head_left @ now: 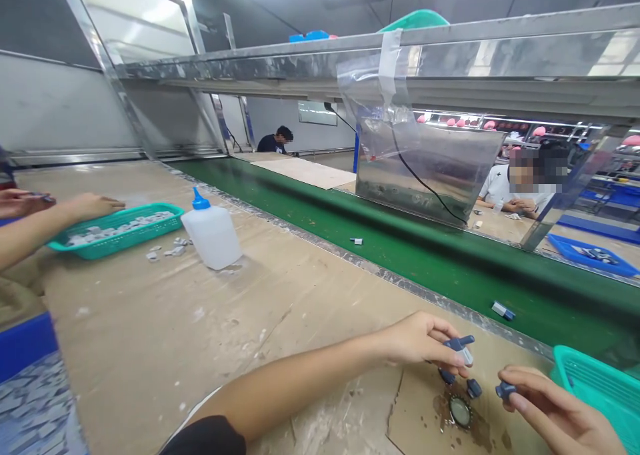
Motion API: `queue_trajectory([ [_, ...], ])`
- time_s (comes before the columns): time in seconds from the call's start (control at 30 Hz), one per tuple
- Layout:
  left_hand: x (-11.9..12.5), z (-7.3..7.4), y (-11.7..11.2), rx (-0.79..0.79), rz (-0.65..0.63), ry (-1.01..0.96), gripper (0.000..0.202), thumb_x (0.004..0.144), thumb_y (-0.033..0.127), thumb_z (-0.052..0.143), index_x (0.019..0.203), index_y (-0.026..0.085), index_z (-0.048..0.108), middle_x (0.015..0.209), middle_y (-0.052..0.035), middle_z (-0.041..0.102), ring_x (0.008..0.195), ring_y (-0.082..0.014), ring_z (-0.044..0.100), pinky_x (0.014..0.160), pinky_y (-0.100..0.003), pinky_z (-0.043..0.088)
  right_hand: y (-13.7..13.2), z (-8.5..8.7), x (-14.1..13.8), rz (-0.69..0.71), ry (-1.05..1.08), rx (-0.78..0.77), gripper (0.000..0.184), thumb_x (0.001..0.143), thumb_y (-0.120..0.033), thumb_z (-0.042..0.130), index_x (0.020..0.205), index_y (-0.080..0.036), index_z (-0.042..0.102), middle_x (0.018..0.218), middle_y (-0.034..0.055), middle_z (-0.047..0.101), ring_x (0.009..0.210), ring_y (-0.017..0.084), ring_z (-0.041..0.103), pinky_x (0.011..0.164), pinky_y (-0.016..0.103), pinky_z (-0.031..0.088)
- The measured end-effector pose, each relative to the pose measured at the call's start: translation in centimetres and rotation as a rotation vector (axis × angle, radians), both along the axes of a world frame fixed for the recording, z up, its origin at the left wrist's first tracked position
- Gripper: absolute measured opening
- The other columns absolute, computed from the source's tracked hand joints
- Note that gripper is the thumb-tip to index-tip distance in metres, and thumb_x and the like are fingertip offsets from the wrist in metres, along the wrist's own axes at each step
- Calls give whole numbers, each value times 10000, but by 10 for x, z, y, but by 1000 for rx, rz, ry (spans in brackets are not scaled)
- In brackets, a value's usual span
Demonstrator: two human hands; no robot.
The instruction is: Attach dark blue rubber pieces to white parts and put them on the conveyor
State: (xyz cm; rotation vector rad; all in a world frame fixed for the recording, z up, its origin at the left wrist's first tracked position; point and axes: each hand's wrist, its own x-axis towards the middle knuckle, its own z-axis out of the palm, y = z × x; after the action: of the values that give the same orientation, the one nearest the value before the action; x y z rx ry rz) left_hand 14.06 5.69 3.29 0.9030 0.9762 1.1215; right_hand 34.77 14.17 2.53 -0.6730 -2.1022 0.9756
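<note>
Okay, I see the left hand (420, 340) pinching a blue-and-grey part (465, 355), stem (468, 339) pointing right. The right hand (557, 407) grips a blue piece (505, 390) to that part's right, a gap between, the dish (460, 412) nearby.

Black sleeve (207, 436); bare left forearm (300, 389)

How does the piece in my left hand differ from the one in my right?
The two-tone piece in your left hand shows dark blue and pale grey; the smaller piece in your right hand shows only dark blue. The two-tone piece looks longer, the smaller piece stubbier. Both show dark blue.
</note>
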Motion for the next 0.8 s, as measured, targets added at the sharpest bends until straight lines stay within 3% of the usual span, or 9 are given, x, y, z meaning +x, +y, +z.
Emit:
queue_trajectory([
  [0.2, 4, 5, -1, 24, 4, 70, 416, 498, 354, 781, 794, 116, 611, 710, -25, 633, 637, -115, 572, 740, -293, 437, -21, 6, -3, -36, 87, -475, 259, 641, -379, 732, 818, -194, 689, 842, 86, 693, 805, 262, 644, 714, 295, 546],
  [0.3, 6, 6, -4, 5, -40, 122, 344, 567, 306, 749, 820, 121, 608, 745, -26, 646, 690, -121, 585, 742, -272, 429, -32, 10, -9, 14, 215, -608, 270, 658, -359, 742, 828, -182, 629, 813, 74, 672, 804, 240, 628, 733, 314, 515],
  [0.53, 11, 5, -9, 0, -65, 263, 311, 607, 292, 715, 849, 123, 617, 865, -63, 666, 790, -166, 615, 756, -283, 438, -39, 9, -13, 50, 290, -603, 429, 698, -282, 732, 1024, -222, 459, 721, -7, 589, 751, 182, 604, 681, 272, 485],
  [0.8, 21, 7, -14, 67, -19, 293, 278, 634, 302, 685, 826, 107, 636, 796, -65, 662, 730, -173, 612, 678, -267, 465, -48, 7, -19, -16, 323, -520, 391, 691, -286, 732, 963, -227, 456, 654, -39, 537, 676, 165, 607, 621, 241, 511],
])
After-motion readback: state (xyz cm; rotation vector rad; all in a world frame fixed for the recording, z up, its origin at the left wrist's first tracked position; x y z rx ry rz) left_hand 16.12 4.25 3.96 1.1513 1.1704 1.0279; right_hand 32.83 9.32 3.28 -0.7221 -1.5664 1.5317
